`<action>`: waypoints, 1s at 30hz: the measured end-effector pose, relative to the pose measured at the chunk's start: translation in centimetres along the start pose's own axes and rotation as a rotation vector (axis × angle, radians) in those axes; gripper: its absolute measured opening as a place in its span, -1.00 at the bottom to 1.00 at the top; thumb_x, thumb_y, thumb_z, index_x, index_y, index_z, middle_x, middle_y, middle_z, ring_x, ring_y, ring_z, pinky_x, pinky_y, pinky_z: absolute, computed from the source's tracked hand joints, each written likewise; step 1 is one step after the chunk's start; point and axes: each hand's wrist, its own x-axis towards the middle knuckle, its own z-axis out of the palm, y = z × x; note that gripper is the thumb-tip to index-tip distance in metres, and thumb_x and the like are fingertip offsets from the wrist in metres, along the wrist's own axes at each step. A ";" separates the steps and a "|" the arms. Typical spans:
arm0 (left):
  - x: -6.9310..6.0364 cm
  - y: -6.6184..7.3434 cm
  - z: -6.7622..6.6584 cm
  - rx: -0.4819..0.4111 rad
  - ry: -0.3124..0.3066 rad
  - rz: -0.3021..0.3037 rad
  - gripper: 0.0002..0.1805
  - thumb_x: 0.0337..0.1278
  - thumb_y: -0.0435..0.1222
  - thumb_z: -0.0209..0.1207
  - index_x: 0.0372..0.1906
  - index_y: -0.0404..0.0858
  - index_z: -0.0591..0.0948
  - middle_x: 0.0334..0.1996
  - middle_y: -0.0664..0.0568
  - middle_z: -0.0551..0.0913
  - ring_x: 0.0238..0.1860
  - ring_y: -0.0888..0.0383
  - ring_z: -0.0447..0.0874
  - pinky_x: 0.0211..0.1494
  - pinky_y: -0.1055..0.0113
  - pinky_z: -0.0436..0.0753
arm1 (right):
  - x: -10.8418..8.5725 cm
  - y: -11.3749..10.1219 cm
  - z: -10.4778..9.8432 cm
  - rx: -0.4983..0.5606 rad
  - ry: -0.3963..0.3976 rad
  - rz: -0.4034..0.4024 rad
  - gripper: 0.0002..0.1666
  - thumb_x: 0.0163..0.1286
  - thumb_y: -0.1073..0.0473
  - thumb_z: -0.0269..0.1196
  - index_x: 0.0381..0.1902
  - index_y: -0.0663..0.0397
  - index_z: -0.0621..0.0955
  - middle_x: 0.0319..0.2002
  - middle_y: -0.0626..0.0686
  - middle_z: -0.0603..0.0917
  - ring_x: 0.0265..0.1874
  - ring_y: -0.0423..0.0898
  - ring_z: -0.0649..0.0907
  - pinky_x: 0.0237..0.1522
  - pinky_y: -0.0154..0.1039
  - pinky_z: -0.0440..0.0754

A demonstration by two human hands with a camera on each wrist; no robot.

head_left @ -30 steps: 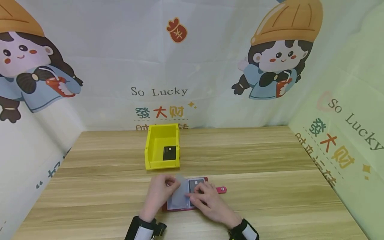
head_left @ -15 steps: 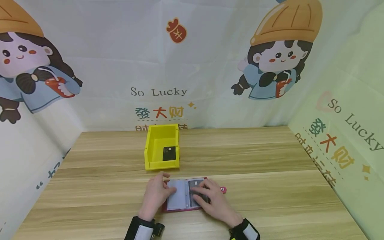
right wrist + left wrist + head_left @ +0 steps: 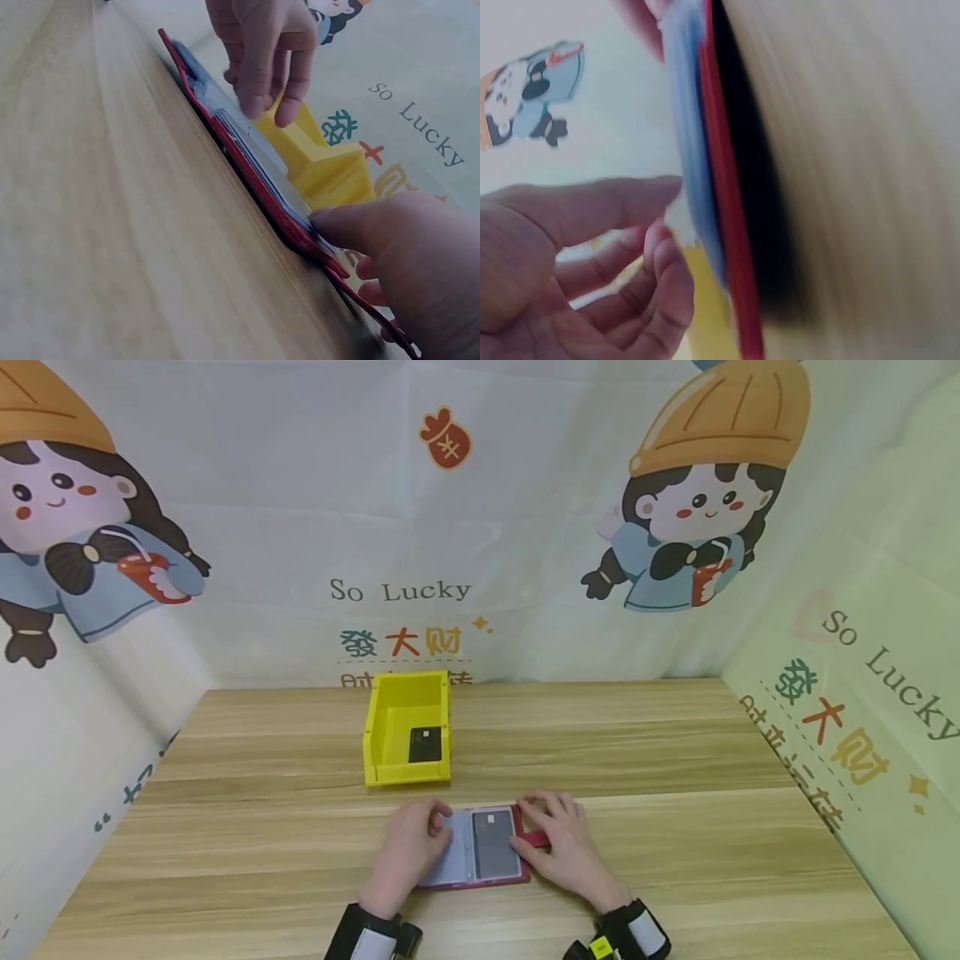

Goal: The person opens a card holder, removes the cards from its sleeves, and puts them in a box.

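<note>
A red card holder (image 3: pixel 454 870) lies spread on the table, its clear sleeves facing up. One dark grey card (image 3: pixel 497 847) sits in the right-hand sleeve. My left hand (image 3: pixel 411 852) hovers over the left-hand sleeve with bent fingers; in the left wrist view its thumb (image 3: pixel 622 206) is at the sleeve edge, with nothing pinched. At the opposite side, my right hand (image 3: pixel 566 852) rests with thumb and fingers spread along the holder's edge, partly covering the red strap (image 3: pixel 536 838). The right wrist view puts that thumb (image 3: pixel 349 225) on the sleeves' edge.
Behind the holder stands a yellow bin (image 3: pixel 408 774) with a black card (image 3: pixel 425 745) lying inside. The wooden table (image 3: pixel 660 752) meets a printed cloth backdrop (image 3: pixel 525 527) at the back and sides.
A raised clear sleeve has come down flat on the left side. My right hand has moved off the grey card to the holder's right edge, exposing the card.
</note>
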 end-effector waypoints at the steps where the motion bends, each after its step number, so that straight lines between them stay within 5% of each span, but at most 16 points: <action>1: 0.0 0.3 0.2 -0.013 -0.022 0.028 -0.83 0.05 -0.46 0.36 -0.22 -0.33 0.68 -0.47 0.04 0.57 -0.41 0.20 0.45 -0.33 0.40 0.44 | 0.0 0.0 0.0 -0.006 -0.009 0.001 -0.36 0.28 -0.05 0.36 0.24 0.16 0.61 0.19 0.10 0.57 0.14 0.07 0.43 0.14 0.05 0.32; 4: -0.1 0.9 0.8 -0.056 -0.100 0.075 -0.89 0.09 -0.44 0.35 -0.25 -0.33 0.70 -0.46 0.04 0.63 -0.41 0.23 0.49 -0.32 0.44 0.50 | 0.0 -0.1 0.0 -0.020 -0.036 0.008 -0.35 0.30 -0.11 0.34 0.26 0.10 0.61 0.17 0.07 0.54 0.11 0.03 0.41 0.10 0.00 0.30; 8: -0.1 1.3 1.1 -0.084 -0.160 0.053 -0.87 0.11 -0.42 0.36 -0.21 -0.32 0.72 -0.42 0.04 0.65 -0.39 0.23 0.50 -0.29 0.43 0.50 | 0.0 -0.2 -0.1 -0.028 -0.066 0.021 -0.34 0.30 -0.17 0.33 0.26 0.04 0.62 0.12 0.04 0.50 0.05 -0.01 0.38 0.04 -0.07 0.26; 30: 0.0 1.0 1.6 -0.083 -0.134 -0.056 -0.76 0.14 -0.35 0.36 -0.11 -0.39 0.69 -0.34 -0.03 0.59 -0.29 0.13 0.46 -0.22 0.29 0.49 | 0.0 -0.3 -0.2 -0.058 -0.093 0.031 -0.33 0.25 -0.23 0.36 0.24 -0.05 0.63 -0.01 -0.07 0.44 -0.04 -0.10 0.34 -0.01 -0.16 0.22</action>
